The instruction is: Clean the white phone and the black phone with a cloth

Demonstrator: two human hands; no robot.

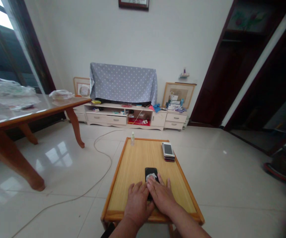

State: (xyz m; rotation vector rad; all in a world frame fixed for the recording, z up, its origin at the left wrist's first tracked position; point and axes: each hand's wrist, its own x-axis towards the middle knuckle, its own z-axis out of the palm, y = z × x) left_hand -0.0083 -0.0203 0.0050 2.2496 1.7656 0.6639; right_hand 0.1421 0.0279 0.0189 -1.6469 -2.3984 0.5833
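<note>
The left hand steadies the black phone flat on the bench; the right hand presses a small cloth on it, best wiped with light, even strokes.

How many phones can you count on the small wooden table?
3 at least. One black phone lies under the hands, with a white cloth pressed on it. Two more sit stacked near the table's far right corner. The stack may hide another.

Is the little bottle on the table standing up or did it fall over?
Standing up. The small bottle stands upright at the far left corner of the low wooden table, its cap pointing up.
</note>
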